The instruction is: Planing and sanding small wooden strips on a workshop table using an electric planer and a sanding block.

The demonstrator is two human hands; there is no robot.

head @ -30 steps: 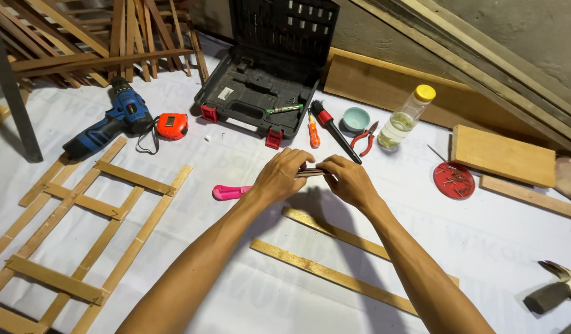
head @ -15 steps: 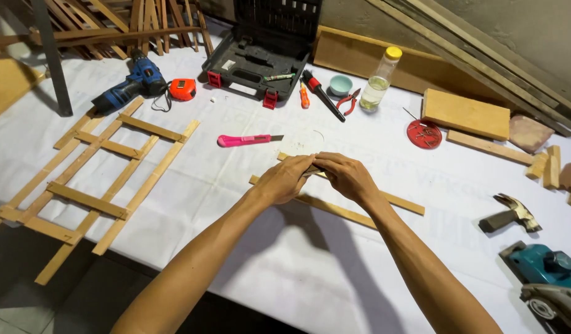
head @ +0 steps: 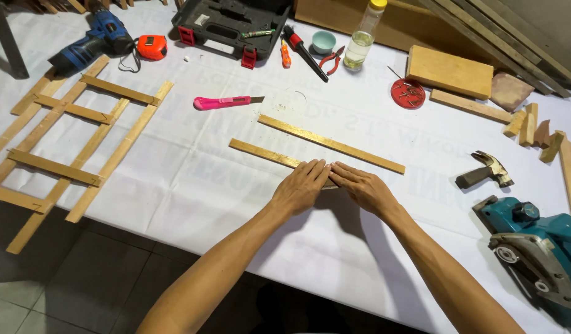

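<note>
White sheeting covered the worktop (head: 174,167), which stood over a dark tiled floor. Both hands lay flat, palms down and fingers together, side by side on the near wooden strip (head: 264,154): the left hand (head: 301,185) and the right hand (head: 363,187) met at the fingertips, pressing the strip down and hiding its right end. Neither hand pinched anything. A second, longer strip (head: 332,144) lay just beyond, roughly parallel and apart from the first. A pink knife (head: 227,101) rested farther back, well clear of the hands. To the left sat a slatted frame (head: 69,139), with a blue drill (head: 87,44) and an orange tape measure (head: 152,46) behind it. An open tool case (head: 230,28), a bottle (head: 363,38), pliers (head: 332,60) and a red lid of nails (head: 407,93) lined the back. At the right lay a wood block (head: 449,71), a hammer (head: 483,170) and a teal planer (head: 533,247). Nothing stood between the hands and the strips.
</note>
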